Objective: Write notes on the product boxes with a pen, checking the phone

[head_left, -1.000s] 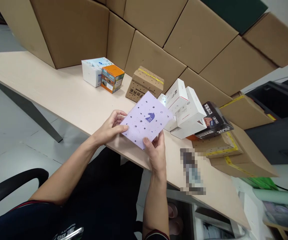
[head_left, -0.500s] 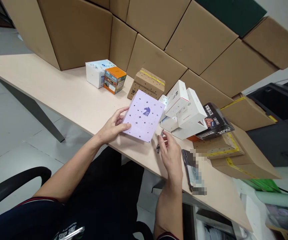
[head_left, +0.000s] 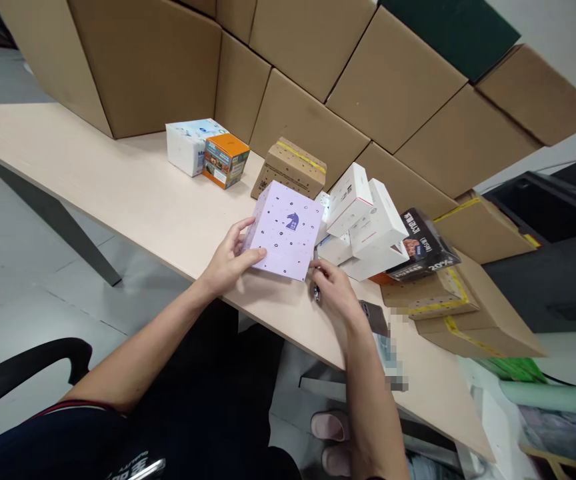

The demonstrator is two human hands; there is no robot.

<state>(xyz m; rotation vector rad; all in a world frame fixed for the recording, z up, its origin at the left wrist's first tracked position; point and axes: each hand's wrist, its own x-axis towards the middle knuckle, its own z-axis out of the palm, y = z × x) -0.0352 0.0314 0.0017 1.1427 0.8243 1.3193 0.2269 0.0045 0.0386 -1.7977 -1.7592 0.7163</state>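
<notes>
One smooth, boxy lilac carton [head_left: 291, 233] is clamped in left fingers [head_left: 254, 258]; right fingers [head_left: 324, 268] curl, grip unclear.

The orange-topped box [head_left: 227, 160] has a white-and-blue box [head_left: 184, 152] to its left, a yellow-taped carton [head_left: 291, 167] right, cardboard boxes [head_left: 242, 83] behind.

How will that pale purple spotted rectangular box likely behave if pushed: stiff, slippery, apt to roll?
The pale purple spotted rectangular box looks fairly stiff, judging by its straight edges. Its smooth-looking face might be slightly slippery. Flat sides make rolling unlikely.
</notes>
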